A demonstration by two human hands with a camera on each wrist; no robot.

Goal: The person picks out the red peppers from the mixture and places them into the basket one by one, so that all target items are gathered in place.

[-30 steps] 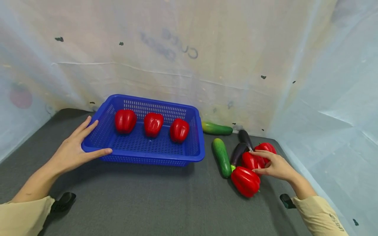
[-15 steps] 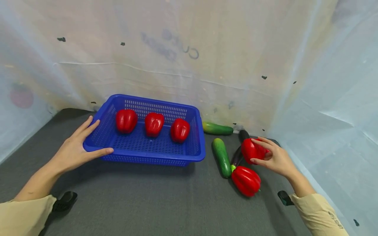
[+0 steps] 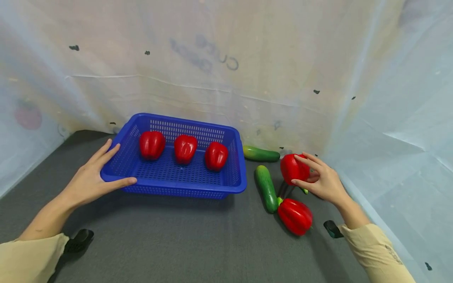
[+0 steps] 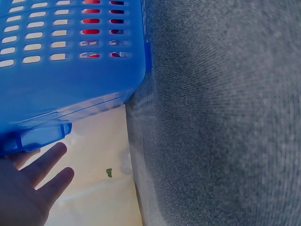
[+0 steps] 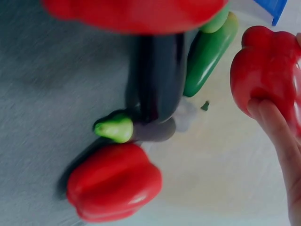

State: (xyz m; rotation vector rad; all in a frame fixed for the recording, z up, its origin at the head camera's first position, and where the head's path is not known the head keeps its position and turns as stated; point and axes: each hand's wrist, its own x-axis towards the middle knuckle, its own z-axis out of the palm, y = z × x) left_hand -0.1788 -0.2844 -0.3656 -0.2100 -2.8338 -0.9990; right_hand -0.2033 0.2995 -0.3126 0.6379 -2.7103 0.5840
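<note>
A blue perforated basket (image 3: 177,188) holds three red peppers (image 3: 152,145) in a row. At its left end, my left hand (image 3: 88,181) touches the rim with spread fingers, the thumb on the front edge. My right hand (image 3: 323,181) grips a red pepper (image 3: 293,169) between thumb and fingers, raised above the eggplants. In the right wrist view the gripped pepper (image 5: 268,70) is off the cloth, with fingers (image 5: 277,127) against it. Another red pepper (image 3: 295,217) lies on the cloth in front. The left wrist view shows the left hand (image 4: 28,188) beside the basket (image 4: 70,80).
Two green cucumbers (image 3: 266,188) lie right of the basket, one near the back sheet. Two dark eggplants (image 5: 160,75) and another red pepper (image 5: 115,183) lie on the grey cloth (image 3: 177,243). Plastic sheeting (image 3: 212,78) stands behind and at both sides.
My right hand has lifted a red pepper from the pile and moved it up and to the left. My left hand stays at the basket's left end.
</note>
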